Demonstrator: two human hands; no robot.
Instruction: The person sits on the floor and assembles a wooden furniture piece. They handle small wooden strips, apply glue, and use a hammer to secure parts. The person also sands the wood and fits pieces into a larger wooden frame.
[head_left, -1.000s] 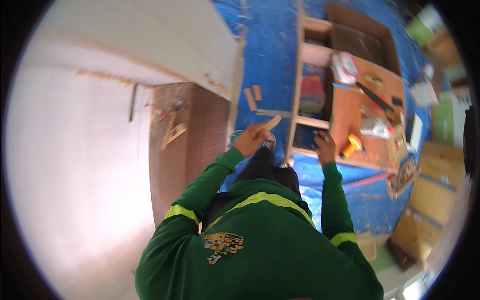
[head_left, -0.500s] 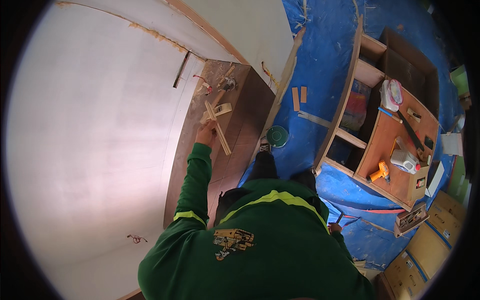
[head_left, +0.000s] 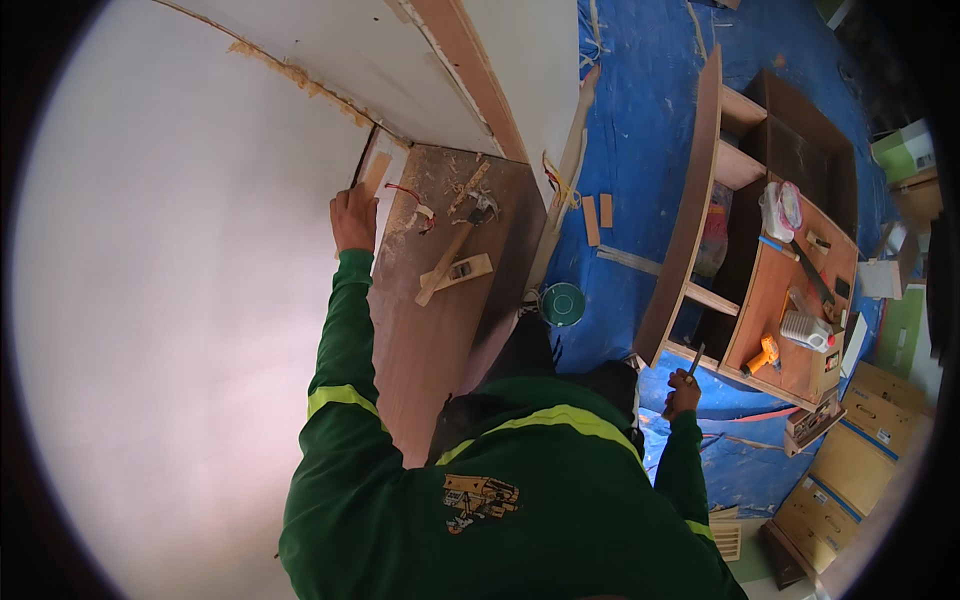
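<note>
Hammer [head_left: 462,232], wood scraps [head_left: 596,216], teal lid [head_left: 563,304] scattered near brown panel [head_left: 430,340]. Wood strip [head_left: 376,172] pinched by left hand [head_left: 353,218] at panel's far edge. Pencil-like tool [head_left: 692,363] clenched in right hand [head_left: 684,393].

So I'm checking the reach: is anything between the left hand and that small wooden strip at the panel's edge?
Nothing visible. The left hand is already at the small wooden strip, fingers touching its lower end. The hammer and wood block lie off to the right on the brown board.
</note>
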